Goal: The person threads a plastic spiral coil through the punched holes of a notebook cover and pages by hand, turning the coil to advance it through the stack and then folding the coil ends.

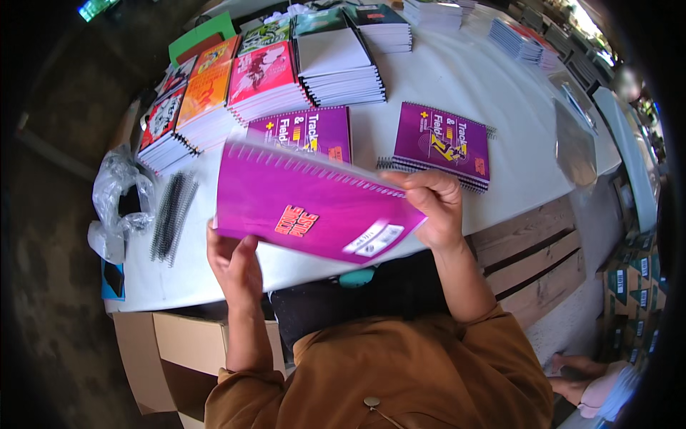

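Note:
Above the near part of the table I hold a purple notebook [264, 193], tilted, with its plain side bearing a small logo and a white label facing up. A row of slots runs along its far edge; blur hides whether wire runs through them. My left hand [239, 268] grips its near left corner between thumb and fingers. At the right end, my right hand [436, 207] is closed round the corner by the slotted edge. Beyond it lies another purple notebook [329, 125], partly covered by the held one. A small stack of purple wire-bound notebooks [443, 146] sits to the right.
Loose black binding wires [171, 218] and a clear plastic bag [118, 200] lie at the left on the white table [514, 150]. Stacks of colourful notebooks [261, 75] stand behind. An open cardboard box [189, 343] is below left; a wooden pallet [532, 247] is right. Someone's hands [579, 379] show lower right.

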Demonstrator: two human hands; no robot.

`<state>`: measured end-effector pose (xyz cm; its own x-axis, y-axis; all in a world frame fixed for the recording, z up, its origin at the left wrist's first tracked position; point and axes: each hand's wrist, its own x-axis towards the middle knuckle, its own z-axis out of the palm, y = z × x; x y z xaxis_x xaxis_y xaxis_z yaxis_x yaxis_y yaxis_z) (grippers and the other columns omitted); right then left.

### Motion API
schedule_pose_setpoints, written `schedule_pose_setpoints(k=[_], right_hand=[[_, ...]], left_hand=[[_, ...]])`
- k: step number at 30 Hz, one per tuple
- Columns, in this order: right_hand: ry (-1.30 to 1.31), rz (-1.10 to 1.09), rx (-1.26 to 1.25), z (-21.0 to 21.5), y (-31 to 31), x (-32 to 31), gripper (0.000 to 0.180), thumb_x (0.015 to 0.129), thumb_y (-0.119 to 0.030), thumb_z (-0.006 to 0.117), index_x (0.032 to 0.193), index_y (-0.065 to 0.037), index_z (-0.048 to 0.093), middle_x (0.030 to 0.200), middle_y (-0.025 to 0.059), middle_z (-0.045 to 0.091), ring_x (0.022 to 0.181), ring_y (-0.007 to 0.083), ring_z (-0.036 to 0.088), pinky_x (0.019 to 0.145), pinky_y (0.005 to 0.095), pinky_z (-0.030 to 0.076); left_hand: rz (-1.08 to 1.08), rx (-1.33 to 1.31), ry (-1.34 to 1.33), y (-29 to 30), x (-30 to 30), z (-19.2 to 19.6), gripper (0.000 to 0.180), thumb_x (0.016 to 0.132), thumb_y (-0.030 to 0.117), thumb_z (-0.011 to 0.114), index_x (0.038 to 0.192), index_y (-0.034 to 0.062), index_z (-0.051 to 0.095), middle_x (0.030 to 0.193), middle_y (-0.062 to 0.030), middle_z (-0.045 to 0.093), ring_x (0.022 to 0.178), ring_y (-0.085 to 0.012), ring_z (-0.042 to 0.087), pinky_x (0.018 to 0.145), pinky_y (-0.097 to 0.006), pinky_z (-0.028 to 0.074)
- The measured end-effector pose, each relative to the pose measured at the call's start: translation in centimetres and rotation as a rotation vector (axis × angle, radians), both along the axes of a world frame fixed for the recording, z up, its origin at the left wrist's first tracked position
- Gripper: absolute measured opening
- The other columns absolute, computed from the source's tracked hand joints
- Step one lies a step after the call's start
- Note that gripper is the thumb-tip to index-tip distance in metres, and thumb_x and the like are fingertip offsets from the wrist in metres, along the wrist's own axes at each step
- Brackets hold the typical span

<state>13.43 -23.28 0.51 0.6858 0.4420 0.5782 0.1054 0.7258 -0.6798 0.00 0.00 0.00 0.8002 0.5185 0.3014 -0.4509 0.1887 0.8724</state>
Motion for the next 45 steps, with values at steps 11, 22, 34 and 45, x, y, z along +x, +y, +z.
schedule_pose_setpoints(k=[11,22,34,45], right_hand=[[0.064,-0.012,-0.445,-3.0,2.6,0.6,0.033,0.078,-0.007,0.070,0.109,0.000,0.060,0.088,0.0072,0.068,0.084,0.0082,0.060,0.076,0.0231,0.049],[-0.101,-0.059,-0.615,-3.4,1.7,-0.6,0.025,0.078,-0.003,0.067,0.103,0.000,0.065,0.088,0.0040,0.067,0.078,0.0081,0.058,0.072,0.0225,0.048],[-0.054,-0.147,-0.532,-5.1,1.2,-0.2,0.024,0.080,-0.003,0.064,0.103,0.002,0.064,0.086,0.0046,0.067,0.077,0.0062,0.057,0.071,0.0214,0.047],[-0.077,-0.172,-0.521,-5.5,1.2,0.2,0.025,0.082,-0.003,0.064,0.106,0.001,0.063,0.088,0.0033,0.066,0.074,0.0036,0.054,0.067,0.0178,0.045]], left_hand=[[-0.038,0.168,0.496,1.0,0.5,-7.6,0.024,0.078,-0.007,0.056,0.100,-0.0002,0.056,0.095,-0.0060,0.062,0.089,-0.0128,0.057,0.085,-0.027,0.042],[0.347,1.287,0.594,13.4,0.9,-5.8,0.033,0.073,0.000,0.065,0.104,0.0045,0.055,0.100,-0.0168,0.059,0.088,-0.0341,0.057,0.077,-0.038,0.046],[0.909,1.176,0.888,23.2,0.7,-3.2,0.029,0.080,0.035,0.062,0.088,0.0069,0.068,0.083,-0.0143,0.064,0.077,-0.0321,0.061,0.068,-0.040,0.046],[-0.090,0.799,0.500,6.3,0.8,1.7,0.039,0.096,0.037,0.041,0.081,0.0033,0.053,0.063,0.0032,0.040,0.058,-0.0059,0.034,0.057,-0.020,0.029]])
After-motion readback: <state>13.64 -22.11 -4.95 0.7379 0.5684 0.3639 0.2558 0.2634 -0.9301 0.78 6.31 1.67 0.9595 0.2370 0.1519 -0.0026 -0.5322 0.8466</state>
